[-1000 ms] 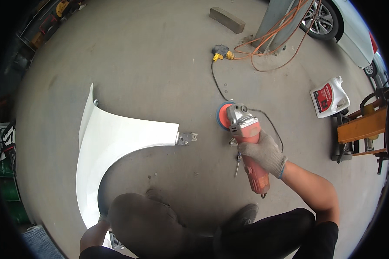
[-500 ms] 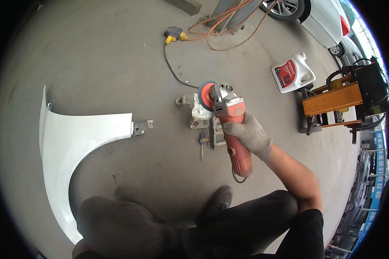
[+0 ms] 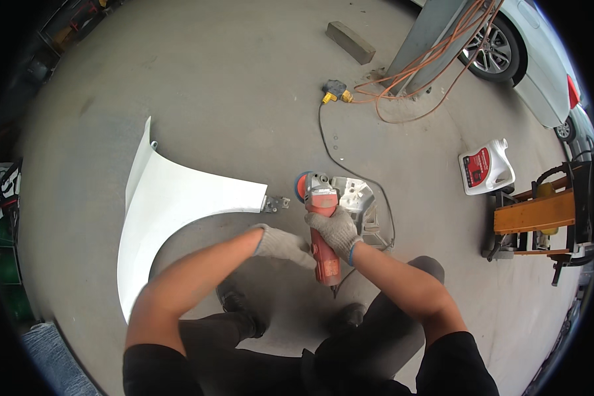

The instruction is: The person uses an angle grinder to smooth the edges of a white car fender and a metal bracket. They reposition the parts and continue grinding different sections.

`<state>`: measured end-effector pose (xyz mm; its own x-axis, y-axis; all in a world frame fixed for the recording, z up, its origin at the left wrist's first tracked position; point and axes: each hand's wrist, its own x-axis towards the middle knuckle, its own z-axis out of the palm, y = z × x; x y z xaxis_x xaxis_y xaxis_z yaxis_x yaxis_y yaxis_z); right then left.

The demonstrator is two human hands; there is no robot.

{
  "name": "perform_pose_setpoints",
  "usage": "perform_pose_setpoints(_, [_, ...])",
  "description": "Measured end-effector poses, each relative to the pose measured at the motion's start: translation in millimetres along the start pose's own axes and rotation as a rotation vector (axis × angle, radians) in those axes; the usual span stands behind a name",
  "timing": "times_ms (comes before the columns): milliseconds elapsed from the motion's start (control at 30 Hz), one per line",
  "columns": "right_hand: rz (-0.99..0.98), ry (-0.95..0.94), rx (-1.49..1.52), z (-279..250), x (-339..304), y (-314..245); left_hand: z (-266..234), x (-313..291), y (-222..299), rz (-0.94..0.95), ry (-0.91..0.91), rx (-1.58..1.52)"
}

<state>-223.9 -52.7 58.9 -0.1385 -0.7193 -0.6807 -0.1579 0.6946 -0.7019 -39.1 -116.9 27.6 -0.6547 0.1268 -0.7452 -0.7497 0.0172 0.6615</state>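
My gloved right hand [image 3: 336, 234] is wrapped round the red body of an angle grinder [image 3: 326, 263]. The grinder's metal head points away from me, with a red and blue disc [image 3: 301, 187] on its left side. My gloved left hand [image 3: 280, 247] reaches in from the left, fingers stretched out toward the rear of the grinder body; whether they touch it I cannot tell. Behind the grinder, slightly right, lies a pale metal bracket [image 3: 358, 197], partly covered. A white car fender [image 3: 171, 191] rests on the floor to the left, a small metal mount [image 3: 275, 204] at its tip.
The grinder's black cord [image 3: 331, 146] runs to a yellow and black connector [image 3: 335, 92] on an orange extension cable [image 3: 383, 89] by a grey post [image 3: 419, 49]. On the right stand a white jug [image 3: 488, 168] and an orange machine [image 3: 534, 214]. A car [image 3: 541, 72] is parked behind.
My left arm has come into view and reached to the grinder. The grinder has moved closer and more upright, left of the bracket. The view has shifted, so floor items appear lower and further right.
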Motion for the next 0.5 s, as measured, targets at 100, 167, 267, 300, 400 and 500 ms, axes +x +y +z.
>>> perform_pose_setpoints(100, [-0.146, 0.214, -0.207, 21, 55, 87, 32, 66, -29, 0.116, 0.073, -0.308])
perform_pose_setpoints(167, [-0.101, 0.138, -0.089, 27, 57, 93, 58, 86, -61, 0.196, 0.150, -0.694])
perform_pose_setpoints(267, [-0.084, 0.142, -0.121, 44, 70, 108, 112, 107, -54, 0.506, 0.698, -1.136])
perform_pose_setpoints(300, [-0.061, 0.141, -0.187, 48, 74, 105, 121, 114, -47, 0.572, 0.848, -1.205])
perform_pose_setpoints(400, [-0.100, 0.154, -0.268, 51, 93, 109, 131, 144, -40, 0.640, 1.229, -1.111])
perform_pose_setpoints(500, [-0.141, 0.118, -0.324, 49, 102, 118, 134, 157, -39, 0.653, 1.282, -1.183])
